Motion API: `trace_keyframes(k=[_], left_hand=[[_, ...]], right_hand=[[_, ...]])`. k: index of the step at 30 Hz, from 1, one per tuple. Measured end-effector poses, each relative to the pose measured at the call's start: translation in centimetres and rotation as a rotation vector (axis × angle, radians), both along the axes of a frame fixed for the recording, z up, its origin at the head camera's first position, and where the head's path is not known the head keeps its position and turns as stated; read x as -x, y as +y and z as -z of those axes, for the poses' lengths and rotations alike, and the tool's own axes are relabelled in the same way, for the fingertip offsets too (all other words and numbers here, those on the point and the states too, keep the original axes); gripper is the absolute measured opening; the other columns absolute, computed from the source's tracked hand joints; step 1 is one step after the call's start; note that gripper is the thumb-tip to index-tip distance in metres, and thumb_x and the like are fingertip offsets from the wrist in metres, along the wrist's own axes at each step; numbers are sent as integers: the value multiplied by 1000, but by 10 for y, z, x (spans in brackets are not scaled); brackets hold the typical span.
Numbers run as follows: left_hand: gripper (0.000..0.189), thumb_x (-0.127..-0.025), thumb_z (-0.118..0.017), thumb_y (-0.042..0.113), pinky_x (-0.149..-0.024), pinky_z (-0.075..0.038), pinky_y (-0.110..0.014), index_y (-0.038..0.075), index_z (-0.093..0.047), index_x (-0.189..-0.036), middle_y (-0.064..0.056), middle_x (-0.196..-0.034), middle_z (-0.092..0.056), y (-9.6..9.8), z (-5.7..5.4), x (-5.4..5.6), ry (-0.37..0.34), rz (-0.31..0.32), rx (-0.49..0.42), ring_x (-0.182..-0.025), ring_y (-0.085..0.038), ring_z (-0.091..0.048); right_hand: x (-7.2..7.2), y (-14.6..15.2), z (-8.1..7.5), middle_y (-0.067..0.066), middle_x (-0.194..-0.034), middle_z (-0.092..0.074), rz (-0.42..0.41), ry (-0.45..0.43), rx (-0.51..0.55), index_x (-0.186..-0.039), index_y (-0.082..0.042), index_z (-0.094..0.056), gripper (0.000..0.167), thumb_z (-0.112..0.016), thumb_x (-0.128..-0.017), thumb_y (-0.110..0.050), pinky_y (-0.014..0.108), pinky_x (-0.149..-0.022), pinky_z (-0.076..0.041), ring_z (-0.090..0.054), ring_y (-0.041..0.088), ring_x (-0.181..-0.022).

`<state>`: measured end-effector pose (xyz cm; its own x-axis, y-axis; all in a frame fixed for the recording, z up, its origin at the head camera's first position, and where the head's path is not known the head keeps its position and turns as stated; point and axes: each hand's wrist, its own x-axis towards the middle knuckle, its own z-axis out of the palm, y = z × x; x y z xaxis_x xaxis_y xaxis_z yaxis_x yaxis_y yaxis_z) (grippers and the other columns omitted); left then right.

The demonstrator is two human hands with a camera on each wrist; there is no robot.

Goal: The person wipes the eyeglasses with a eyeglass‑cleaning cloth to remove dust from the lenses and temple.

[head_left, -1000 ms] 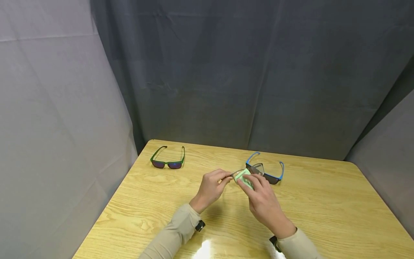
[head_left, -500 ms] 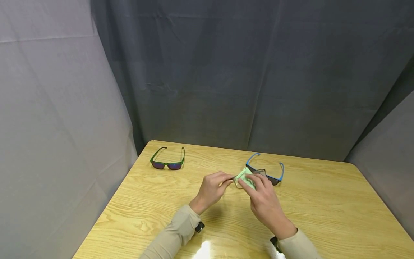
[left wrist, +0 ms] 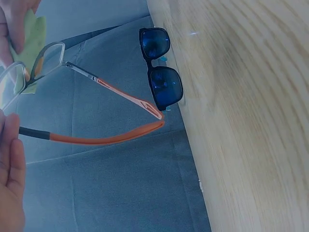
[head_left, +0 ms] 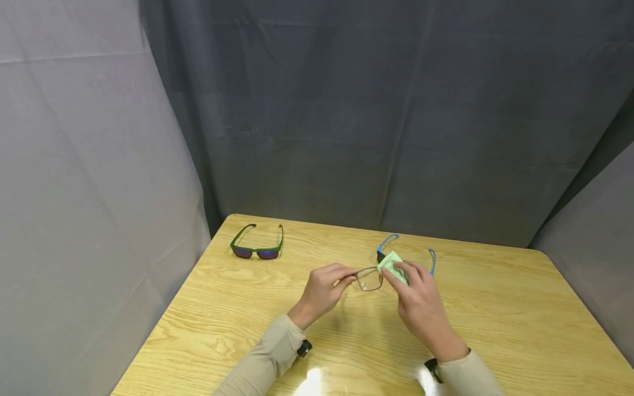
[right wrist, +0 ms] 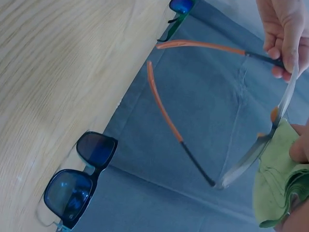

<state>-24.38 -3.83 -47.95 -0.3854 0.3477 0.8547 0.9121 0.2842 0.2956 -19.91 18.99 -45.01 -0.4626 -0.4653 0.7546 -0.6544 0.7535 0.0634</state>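
My left hand [head_left: 322, 289] pinches a pair of clear eyeglasses [head_left: 370, 279] by the left end of the frame, off the table. Their temples are open, and the orange temple tips [left wrist: 108, 140] show in the left wrist view. My right hand [head_left: 421, 300] holds a folded light green cloth [head_left: 393, 265] between thumb and fingers, against the glasses near the bridge and right lens. In the head view that lens is hidden by cloth and fingers; the left lens is uncovered. In the right wrist view, the cloth [right wrist: 275, 179] touches the frame beside the orange nose pads [right wrist: 274, 114].
Sunglasses with blue temples [head_left: 432, 258] lie on the wooden table [head_left: 495, 308] behind my right hand, partly covered by it. Green-framed sunglasses [head_left: 256, 252] rest at the back left. A dark curtain [head_left: 317, 121] hangs behind the table, with pale curtains [head_left: 84, 192] at the sides.
My right hand has moved to the right with the cloth, from the left lens to the bridge and right lens. The left lens has come into view. My left hand has barely moved.
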Motion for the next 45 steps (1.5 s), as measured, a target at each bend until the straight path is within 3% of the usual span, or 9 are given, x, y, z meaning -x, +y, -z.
trace_keyframes(k=[8, 14, 19, 23, 27, 34, 37, 41, 45], left_hand=[[12, -84, -69, 4, -73, -48, -11, -1, -71, -94, -5, -87, -70, -1, -1, -1, 24, 32, 5, -78, -9, -66], [15, -80, -72, 0, -73, -48, -12, 0, -72, -95, -5, -86, -70, -3, -3, -2, 48, 56, -4, -78, -9, -66], [15, -81, -72, 1, -73, -48, -12, 0, -72, -96, -5, -87, -70, -3, -4, -3, 53, 67, -5, -79, -10, -66], [15, -81, -72, 2, -73, -48, -12, 1, -72, -96, -6, -87, -70, -4, -6, -5, 68, 67, 2, -79, -10, -66], [15, -80, -72, 2, -73, -48, -11, 0, -72, -95, -6, -87, -70, -4, -6, -6, 93, 55, 18, -78, -10, -66], [15, -81, -72, 4, -74, -47, -11, 1, -72, -95, -5, -87, -70, -3, -7, -5, 139, 38, 41, -78, -10, -66], [14, -81, -72, 5, -75, -47, -11, 2, -73, -95, -5, -88, -70, -2, -6, -5, 150, 30, 52, -79, -10, -66], [14, -82, -72, 4, -76, -47, -10, 2, -73, -96, -6, -91, -69, -3, -5, -5, 128, 33, 61, -81, -11, -66], [17, -82, -72, 4, -75, -46, -9, 3, -73, -98, -6, -97, -62, -5, -4, -4, 56, 36, 60, -83, -10, -62]], right_hand=[[2, 11, 2, 23, -108, -58, 23, -48, 109, -116, -3, -66, 44, -39, -82, 8, 53, -80, -42, -51, 42, -95], [6, 18, 5, 23, -106, -57, 53, -91, 228, -116, 3, -64, 38, -48, -84, 16, 50, -72, -43, -51, 41, -89], [5, 23, 5, 20, -105, -58, 88, -227, 377, -117, 4, -63, 34, -48, -89, 16, 38, -75, -43, -54, 34, -95], [2, 26, 4, 14, -103, -59, 133, -361, 461, -118, 2, -63, 31, -45, -95, 8, 27, -68, -39, -53, 23, -88], [-2, 27, 2, 13, -101, -57, 186, -499, 506, -122, -1, -62, 30, -43, -99, -2, 30, -63, -38, -48, 20, -79], [-6, 29, -4, 19, -118, -58, 220, -677, 575, -128, -3, -57, 35, -38, -102, -14, 34, -67, -42, -54, 27, -93], [-6, 30, -4, 20, -118, -59, 224, -750, 630, -129, -4, -57, 35, -37, -103, -17, 30, -63, -44, -55, 25, -87], [-8, 30, -6, 18, -111, -61, 230, -811, 730, -128, -5, -58, 35, -37, -103, -19, 27, -61, -47, -56, 18, -78], [-8, 30, -7, 14, -110, -61, 226, -775, 787, -123, -4, -61, 33, -39, -102, -16, 25, -63, -47, -55, 13, -79]])
